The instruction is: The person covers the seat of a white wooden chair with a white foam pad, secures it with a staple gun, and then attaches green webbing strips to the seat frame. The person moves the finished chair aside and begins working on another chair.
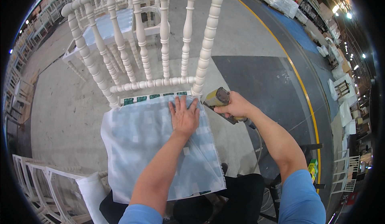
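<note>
A white chair (165,31) with turned spindles in its back stands before me. Thin whitish-blue fabric (136,140) covers its seat, with a frayed right edge. Green webbing strips (141,98) show at the back rail, beyond the fabric's far edge. My left hand (185,118) lies flat on the cloth near the back, fingers spread. In my right hand (239,104) is a worn yellowish air staple gun (217,98), held just right of the seat's back corner. Its nose appears close to the chair's back post; whether they touch I cannot tell.
An air hose (260,138) hangs from the staple gun. Another white chair (66,55) with a pale blue seat stands behind. White chair frames (44,174) and a white fabric roll (93,192) are at the lower left. A yellow line (298,79) crosses the floor at right.
</note>
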A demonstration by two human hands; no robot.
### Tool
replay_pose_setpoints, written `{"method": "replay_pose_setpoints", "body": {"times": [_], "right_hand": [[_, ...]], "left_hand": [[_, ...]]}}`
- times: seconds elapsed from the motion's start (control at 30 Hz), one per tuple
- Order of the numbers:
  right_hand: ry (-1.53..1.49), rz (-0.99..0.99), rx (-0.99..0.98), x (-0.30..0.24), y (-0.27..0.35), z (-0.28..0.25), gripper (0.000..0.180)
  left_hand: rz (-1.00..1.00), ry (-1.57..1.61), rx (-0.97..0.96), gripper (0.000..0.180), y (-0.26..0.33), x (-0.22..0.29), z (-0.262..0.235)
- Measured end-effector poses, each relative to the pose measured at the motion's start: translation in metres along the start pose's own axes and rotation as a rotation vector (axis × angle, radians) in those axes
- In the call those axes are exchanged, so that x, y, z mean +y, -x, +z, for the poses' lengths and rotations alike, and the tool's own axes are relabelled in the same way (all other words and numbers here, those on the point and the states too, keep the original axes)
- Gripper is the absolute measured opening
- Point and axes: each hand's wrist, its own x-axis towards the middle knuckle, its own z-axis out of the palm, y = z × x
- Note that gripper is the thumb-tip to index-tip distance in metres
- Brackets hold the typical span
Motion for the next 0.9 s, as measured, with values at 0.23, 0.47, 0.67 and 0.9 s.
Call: {"method": "replay_pose_setpoints", "body": {"times": [0.23, 0.47, 0.67, 0.9], "right_hand": [[-0.084, -0.048, 0.065, 0.003, -0.008, 0.010, 0.039], [-0.119, -0.072, 0.110, -0.003, -0.010, 0.010, 0.027], [-0.095, -0.031, 0.104, 0.006, -0.024, 0.017, 0.032], [-0.051, -0.005, 0.124, 0.013, -0.032, 0.019, 0.032]], "left_hand": [[-0.005, 0.002, 0.008, 0.047, 0.002, -0.001, 0.004], [0.016, 0.014, 0.000, 0.043, 0.002, -0.005, 0.003], [0.030, 0.053, 0.037, 0.040, 0.002, -0.006, 0.007], [0.043, 0.071, 0.068, 0.040, 0.003, -0.008, 0.007]]}}
